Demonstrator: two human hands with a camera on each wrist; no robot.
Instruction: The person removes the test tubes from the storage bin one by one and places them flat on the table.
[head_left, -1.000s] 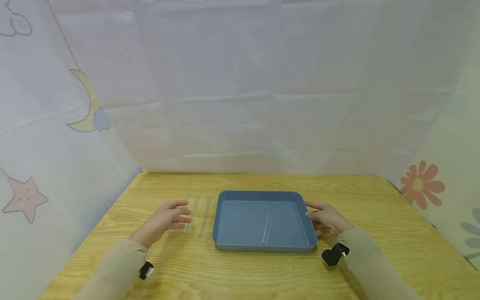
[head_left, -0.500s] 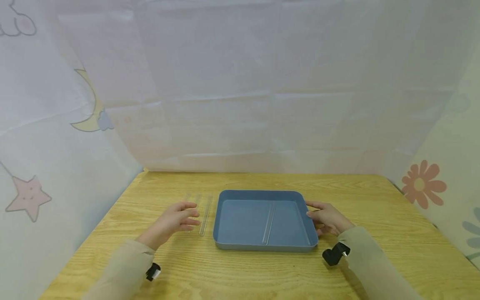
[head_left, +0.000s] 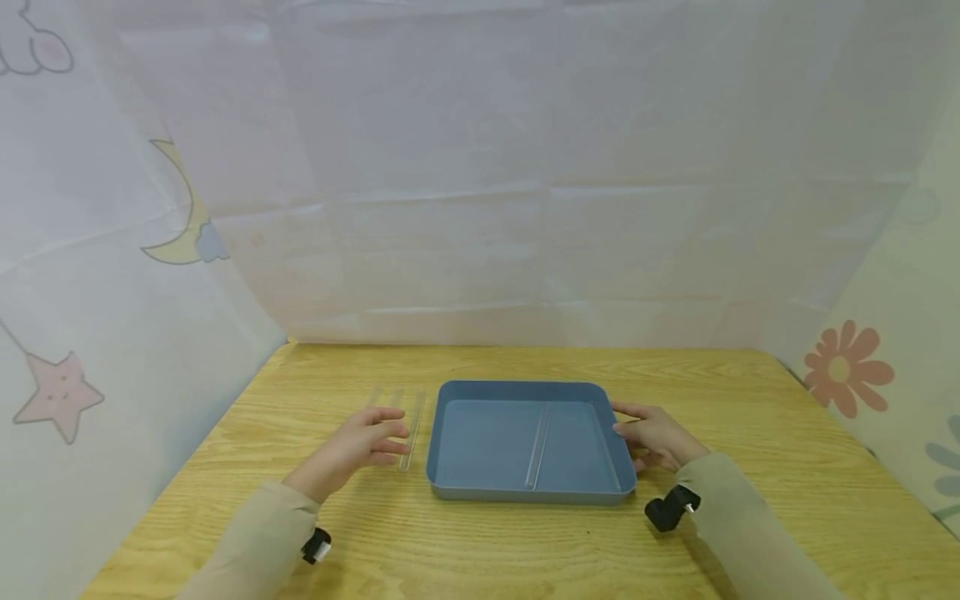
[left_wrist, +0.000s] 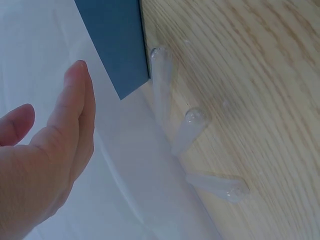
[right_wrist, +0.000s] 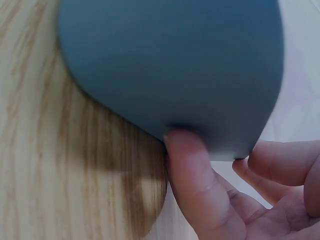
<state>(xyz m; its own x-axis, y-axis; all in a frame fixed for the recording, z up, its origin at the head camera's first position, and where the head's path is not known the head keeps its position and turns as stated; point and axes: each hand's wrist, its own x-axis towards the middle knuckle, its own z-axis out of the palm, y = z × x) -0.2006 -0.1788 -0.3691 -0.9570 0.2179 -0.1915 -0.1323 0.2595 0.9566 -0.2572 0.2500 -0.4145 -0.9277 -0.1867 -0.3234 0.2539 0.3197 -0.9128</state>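
Note:
My left hand (head_left: 356,448) hovers over the left part of the table, fingers extended and slightly bent, holding nothing. Below and beyond it lie three clear tubes with rounded ends, the nearest to the tray (head_left: 413,427) in plain sight. The other two are partly hidden by the hand in the head view; the left wrist view shows their ends, a middle tube (left_wrist: 190,127) and an outer tube (left_wrist: 220,186). A blue-grey rectangular tray (head_left: 480,493) holds another clear tube (head_left: 537,450), lying lengthwise away from me. My right hand (head_left: 660,437) grips the tray's right side, fingertips on its outer wall.
The wooden table (head_left: 450,550) carries all of this. A pale sheet (head_left: 480,208) hangs behind its far edge, with printed sheets at both sides. Each wrist wears a small black camera mount (head_left: 672,507).
My left hand has moved right, over the tubes toward the tray, and covers more of them. The right hand, the tray and the tube inside it have stayed in place.

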